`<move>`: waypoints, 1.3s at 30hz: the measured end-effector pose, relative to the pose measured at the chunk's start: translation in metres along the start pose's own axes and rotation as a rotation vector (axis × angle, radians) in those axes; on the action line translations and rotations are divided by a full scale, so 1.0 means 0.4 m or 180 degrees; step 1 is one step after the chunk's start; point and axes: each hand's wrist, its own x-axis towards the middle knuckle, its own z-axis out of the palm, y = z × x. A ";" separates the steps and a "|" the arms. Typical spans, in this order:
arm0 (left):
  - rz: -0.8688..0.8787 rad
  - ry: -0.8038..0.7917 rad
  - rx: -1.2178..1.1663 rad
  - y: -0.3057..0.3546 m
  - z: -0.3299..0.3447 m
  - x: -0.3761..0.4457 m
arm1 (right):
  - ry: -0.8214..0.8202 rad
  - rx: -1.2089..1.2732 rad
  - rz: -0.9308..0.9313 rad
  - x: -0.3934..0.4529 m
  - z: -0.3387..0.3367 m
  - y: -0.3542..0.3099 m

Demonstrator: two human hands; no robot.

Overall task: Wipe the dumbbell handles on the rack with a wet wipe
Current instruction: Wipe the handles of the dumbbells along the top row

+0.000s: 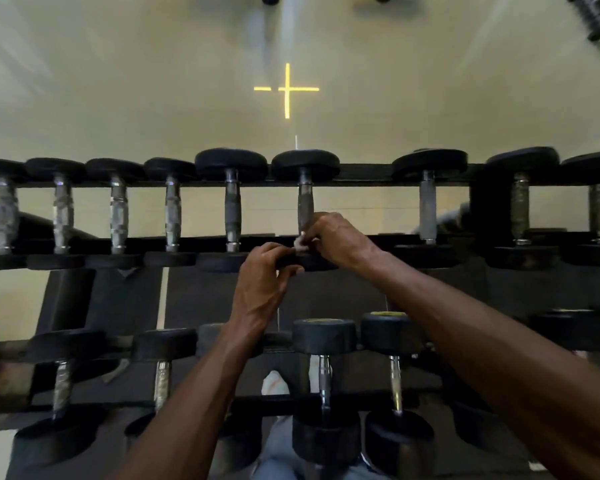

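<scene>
A small wet wipe [300, 244] is pinched between left hand [262, 282] and right hand [336, 239] at the near end of a dumbbell handle [305, 206] on the rack [371, 172]; no writing is legible.

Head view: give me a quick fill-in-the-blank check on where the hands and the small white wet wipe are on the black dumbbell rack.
1. The small white wet wipe is pinched by ____ hands.
2. The right hand is at the near end of a ____ dumbbell handle.
3. That handle is on the ____ tier of the black dumbbell rack.
4. The left hand is ____ the right hand.

Missing: both; metal; upper; below
</scene>
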 end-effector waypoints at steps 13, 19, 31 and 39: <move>0.0005 0.0020 -0.0206 -0.007 0.001 0.006 | -0.0214 -0.0572 -0.0734 0.063 -0.012 -0.051; 0.0018 0.0135 -0.0256 0.012 0.012 -0.007 | -0.0046 -0.0278 -0.0753 0.027 -0.003 0.009; -0.0490 0.0334 -0.0220 0.063 0.021 -0.010 | -0.0348 -0.0227 -0.1091 0.035 -0.031 0.020; -0.0585 0.0451 -0.0277 0.072 0.035 -0.015 | -0.0434 -0.0321 -0.1284 0.040 -0.069 0.021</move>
